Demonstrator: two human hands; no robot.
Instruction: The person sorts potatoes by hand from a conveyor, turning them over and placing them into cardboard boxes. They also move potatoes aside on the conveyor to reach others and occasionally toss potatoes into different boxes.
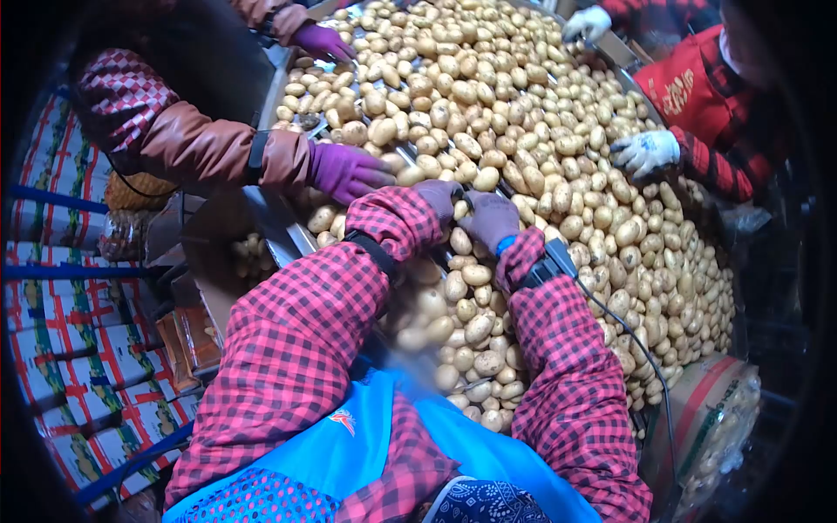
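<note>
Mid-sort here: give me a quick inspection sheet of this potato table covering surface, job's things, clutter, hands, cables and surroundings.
Surface: table, metal rim showing at left; the bed is covered.
Job's things: potatoes heaped loose across the whole bed.
Clutter: nothing seen.
Hands: left hand and right hand, in dark gloves, side by side on the potatoes; grip cannot be told.
Cables: black cable runs down from a wrist device beside the pile.
Surroundings: one co-worker's purple glove at left, another's white glove at right; printed cartons stacked left; bagged potatoes lower right.
</note>
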